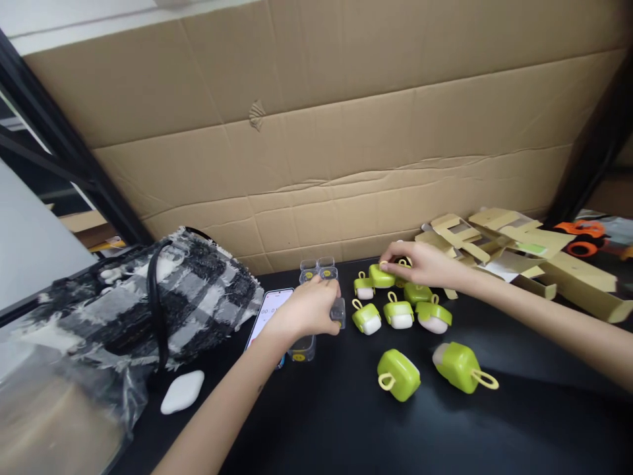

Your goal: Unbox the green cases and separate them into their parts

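Observation:
My left hand (311,309) reaches over a group of small clear plastic boxes (302,349) bearing yellow smiley faces. Its fingers curl round a clear box (338,312), partly hidden beneath the palm. At the back of the table, my right hand (413,262) pinches the top of a lime-green case (382,277) between thumb and fingers. Around it stand several similar green-and-white cases (398,313) with pale yellow loops. Nearer to me lie two more, a green case (399,375) and another green case (459,368), both tipped over.
A phone (271,307) showing a timer lies left of the boxes, beside a black-and-white plaid bag (198,297). A white rounded case (182,392) and a plastic bag (59,409) are at left. Opened cartons (568,264) pile up at right. A cardboard wall (346,152) closes off the back.

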`<state>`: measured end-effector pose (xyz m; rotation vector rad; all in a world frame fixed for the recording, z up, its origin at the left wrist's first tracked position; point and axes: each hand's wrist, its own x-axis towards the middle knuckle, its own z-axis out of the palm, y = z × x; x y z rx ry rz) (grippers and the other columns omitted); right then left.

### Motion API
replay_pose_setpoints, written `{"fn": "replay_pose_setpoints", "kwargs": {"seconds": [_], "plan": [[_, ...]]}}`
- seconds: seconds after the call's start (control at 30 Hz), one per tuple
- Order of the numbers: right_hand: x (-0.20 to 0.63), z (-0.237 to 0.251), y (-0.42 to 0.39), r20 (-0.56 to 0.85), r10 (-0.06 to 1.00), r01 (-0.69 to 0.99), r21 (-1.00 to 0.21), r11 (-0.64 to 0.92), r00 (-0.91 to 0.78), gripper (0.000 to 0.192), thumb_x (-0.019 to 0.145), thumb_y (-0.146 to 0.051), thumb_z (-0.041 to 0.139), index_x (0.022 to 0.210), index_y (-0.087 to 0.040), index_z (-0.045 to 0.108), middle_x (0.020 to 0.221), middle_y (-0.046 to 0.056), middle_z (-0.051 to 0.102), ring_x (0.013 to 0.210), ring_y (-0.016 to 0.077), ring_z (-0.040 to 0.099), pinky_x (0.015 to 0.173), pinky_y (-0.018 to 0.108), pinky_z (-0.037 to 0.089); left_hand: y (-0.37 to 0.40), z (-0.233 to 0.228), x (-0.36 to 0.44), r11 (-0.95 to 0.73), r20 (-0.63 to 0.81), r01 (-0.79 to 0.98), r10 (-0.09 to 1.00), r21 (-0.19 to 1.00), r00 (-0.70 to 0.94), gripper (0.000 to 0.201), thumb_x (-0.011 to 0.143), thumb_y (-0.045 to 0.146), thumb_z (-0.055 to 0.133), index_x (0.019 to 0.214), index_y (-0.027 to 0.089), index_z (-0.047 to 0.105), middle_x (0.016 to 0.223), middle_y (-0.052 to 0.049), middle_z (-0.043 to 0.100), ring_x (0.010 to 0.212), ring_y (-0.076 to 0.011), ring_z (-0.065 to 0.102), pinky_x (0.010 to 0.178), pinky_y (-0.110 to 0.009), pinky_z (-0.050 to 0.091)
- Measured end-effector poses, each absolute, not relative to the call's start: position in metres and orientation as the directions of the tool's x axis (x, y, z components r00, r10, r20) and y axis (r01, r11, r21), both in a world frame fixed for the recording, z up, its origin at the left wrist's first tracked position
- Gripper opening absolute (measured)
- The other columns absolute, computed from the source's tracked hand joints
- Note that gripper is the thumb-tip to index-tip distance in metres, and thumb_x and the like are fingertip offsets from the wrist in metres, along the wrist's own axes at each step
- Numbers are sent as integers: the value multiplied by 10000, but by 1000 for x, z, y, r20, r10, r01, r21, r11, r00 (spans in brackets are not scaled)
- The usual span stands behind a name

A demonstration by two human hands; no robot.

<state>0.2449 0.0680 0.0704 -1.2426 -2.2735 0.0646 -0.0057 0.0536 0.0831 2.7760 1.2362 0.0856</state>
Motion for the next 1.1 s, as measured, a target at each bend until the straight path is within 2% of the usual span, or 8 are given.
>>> {"fn": "replay_pose_setpoints", "kwargs": {"seconds": [0.17,0.27,0.37,0.6,0.73,0.83,0.93,1.1], "plan": [[248,65,72,342,781,771,-201,604,-523,183,874,-316,473,876,-204,618,851,50,690,739,205,624,671,327,440,50,94,-6,-704,62,682,704,196,708,398,675,261,624,1056,210,518,1055,-46,542,970,-231,549,825,-324,461],[255,69,72,283,776,765,-174,620,-564,173,869,-301,475,863,-215,625,806,37,681,681,187,611,623,308,423,56,95,-11,-724,22,633,663,273,748,426,707,238,616,1120,223,510,1107,-39,506,961,-183,567,847,-282,462],[261,72,72,229,772,759,-162,631,-593,165,857,-283,484,825,-220,633,796,34,677,673,187,607,606,303,416,64,91,-14,-725,-29,625,646,288,763,454,696,194,650,1130,188,514,1110,-64,542,1019,-213,557,894,-318,441],[261,70,74,143,764,735,-211,644,-629,199,852,-315,497,824,-212,665,789,35,700,699,193,639,641,306,471,67,79,-11,-716,-106,664,659,215,745,418,654,123,703,1048,134,564,1092,-110,566,1032,-271,553,882,-361,443],[268,74,81,178,801,764,-243,598,-571,295,879,-391,458,967,-197,662,935,49,712,808,181,658,717,286,500,65,73,-9,-705,-80,687,685,173,724,394,646,77,672,1016,152,563,1101,-100,523,1082,-276,499,907,-374,431],[278,74,91,233,855,831,-220,511,-464,328,879,-366,435,1015,-169,659,953,90,715,828,215,660,728,330,498,66,73,-9,-697,-42,700,703,154,710,378,641,84,670,992,177,565,1145,-90,490,1148,-289,438,964,-401,388],[285,67,99,252,876,870,-180,459,-410,254,807,-332,524,910,-178,698,894,97,724,777,247,661,697,357,481,67,73,-11,-686,-46,711,714,155,699,437,653,98,669,1063,180,542,1167,-95,506,1149,-297,453,967,-420,388],[286,55,105,286,885,885,-183,428,-369,161,745,-340,590,718,-217,690,706,36,716,627,204,649,575,299,458,70,70,-15,-671,-72,718,720,186,691,455,652,103,679,1083,165,547,1131,-106,564,1108,-299,518,929,-406,427]]}}
